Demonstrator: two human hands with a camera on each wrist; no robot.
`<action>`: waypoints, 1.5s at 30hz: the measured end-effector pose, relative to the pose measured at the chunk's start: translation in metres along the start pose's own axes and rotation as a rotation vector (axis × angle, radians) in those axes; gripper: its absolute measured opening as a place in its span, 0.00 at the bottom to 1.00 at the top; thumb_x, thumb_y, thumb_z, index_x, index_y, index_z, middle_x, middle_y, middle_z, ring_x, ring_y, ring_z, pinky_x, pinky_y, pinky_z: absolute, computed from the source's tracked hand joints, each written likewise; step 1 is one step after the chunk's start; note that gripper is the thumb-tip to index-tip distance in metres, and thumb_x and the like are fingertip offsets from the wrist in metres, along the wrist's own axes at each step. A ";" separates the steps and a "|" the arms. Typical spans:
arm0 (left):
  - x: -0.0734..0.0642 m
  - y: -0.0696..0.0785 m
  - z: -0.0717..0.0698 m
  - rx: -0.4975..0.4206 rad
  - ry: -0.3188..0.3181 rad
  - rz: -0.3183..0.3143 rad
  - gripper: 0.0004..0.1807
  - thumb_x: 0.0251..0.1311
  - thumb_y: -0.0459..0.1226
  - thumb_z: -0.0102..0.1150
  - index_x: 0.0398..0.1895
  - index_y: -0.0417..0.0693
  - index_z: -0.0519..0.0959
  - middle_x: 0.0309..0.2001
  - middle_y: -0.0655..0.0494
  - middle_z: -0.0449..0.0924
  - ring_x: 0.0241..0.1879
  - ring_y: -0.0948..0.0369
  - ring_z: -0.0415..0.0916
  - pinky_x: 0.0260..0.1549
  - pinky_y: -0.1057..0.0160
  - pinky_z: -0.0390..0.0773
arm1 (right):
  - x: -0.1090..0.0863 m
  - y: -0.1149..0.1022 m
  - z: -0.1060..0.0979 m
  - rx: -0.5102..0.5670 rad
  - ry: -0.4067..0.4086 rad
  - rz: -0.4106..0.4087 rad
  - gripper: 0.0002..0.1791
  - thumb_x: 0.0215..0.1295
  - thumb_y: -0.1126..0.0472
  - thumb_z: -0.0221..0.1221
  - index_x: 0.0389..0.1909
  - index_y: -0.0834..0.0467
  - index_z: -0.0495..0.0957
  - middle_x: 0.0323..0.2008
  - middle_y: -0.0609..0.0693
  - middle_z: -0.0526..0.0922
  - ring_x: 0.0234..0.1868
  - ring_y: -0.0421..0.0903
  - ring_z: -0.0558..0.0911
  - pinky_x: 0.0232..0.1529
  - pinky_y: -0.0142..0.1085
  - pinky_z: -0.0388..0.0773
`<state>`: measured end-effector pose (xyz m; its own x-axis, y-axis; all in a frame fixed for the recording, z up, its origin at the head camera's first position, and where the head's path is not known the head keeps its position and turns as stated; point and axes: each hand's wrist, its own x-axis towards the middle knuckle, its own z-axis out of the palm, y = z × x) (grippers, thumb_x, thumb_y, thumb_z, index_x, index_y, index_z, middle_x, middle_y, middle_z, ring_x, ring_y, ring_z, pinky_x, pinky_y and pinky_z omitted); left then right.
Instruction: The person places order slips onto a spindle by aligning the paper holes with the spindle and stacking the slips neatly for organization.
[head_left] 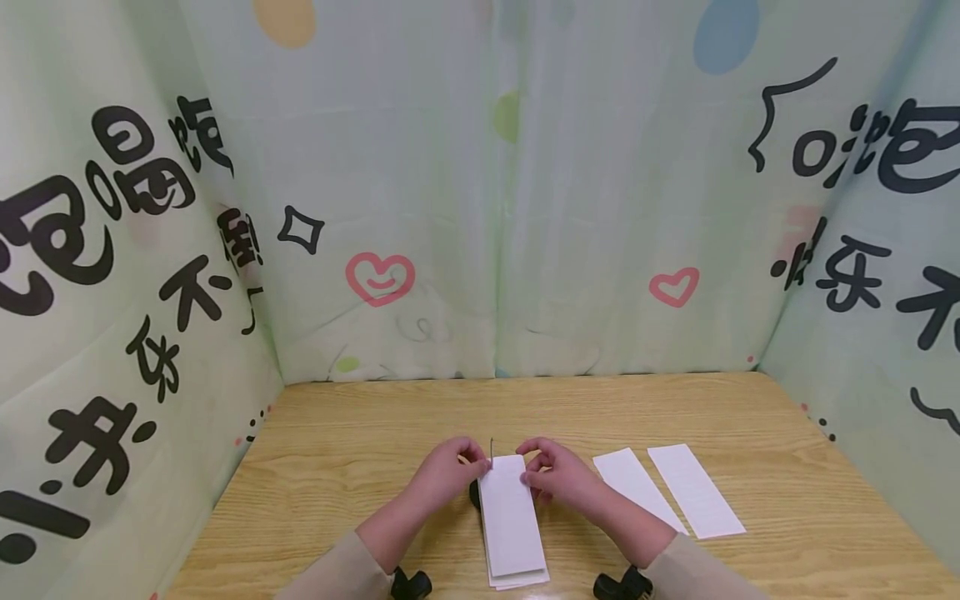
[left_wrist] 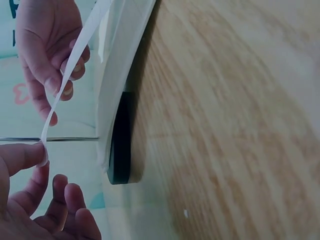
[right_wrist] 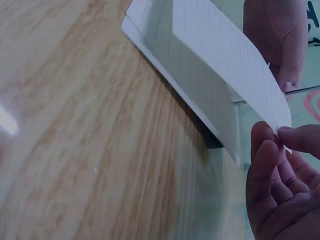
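A metal spike [head_left: 492, 448] rises from a round black base [left_wrist: 121, 145]. A narrow white lined paper slip [head_left: 513, 517] is held above it, and the spike shows on both sides of the slip near its far end. My left hand [head_left: 450, 469] pinches the slip's far left corner between thumb and forefinger, close to the spike. On the far right corner, my right hand [head_left: 561, 472] pinches the slip with thumb and fingertips. Underneath, more paper slips [right_wrist: 160, 55] lie over the base, mostly covered in the head view.
Two white paper slips [head_left: 637, 487] [head_left: 696, 492] lie side by side on the wooden table [head_left: 360, 442], to the right; my right forearm partly covers the nearer one. Printed curtains [head_left: 420, 183] enclose the table's back and sides.
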<state>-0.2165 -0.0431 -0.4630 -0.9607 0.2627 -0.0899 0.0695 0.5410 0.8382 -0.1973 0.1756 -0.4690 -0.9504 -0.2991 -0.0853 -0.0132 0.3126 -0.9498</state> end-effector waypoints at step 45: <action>0.007 -0.019 0.008 0.184 -0.063 -0.020 0.12 0.59 0.41 0.69 0.40 0.49 0.77 0.32 0.55 0.72 0.31 0.57 0.69 0.31 0.58 0.68 | 0.002 0.012 0.000 -0.283 0.009 0.059 0.20 0.59 0.66 0.67 0.52 0.62 0.75 0.25 0.49 0.77 0.22 0.45 0.74 0.24 0.36 0.72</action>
<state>-0.2224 -0.0449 -0.4839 -0.9440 0.2968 -0.1441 0.1039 0.6821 0.7239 -0.1995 0.1789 -0.4809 -0.9547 -0.2658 -0.1339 -0.0430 0.5684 -0.8216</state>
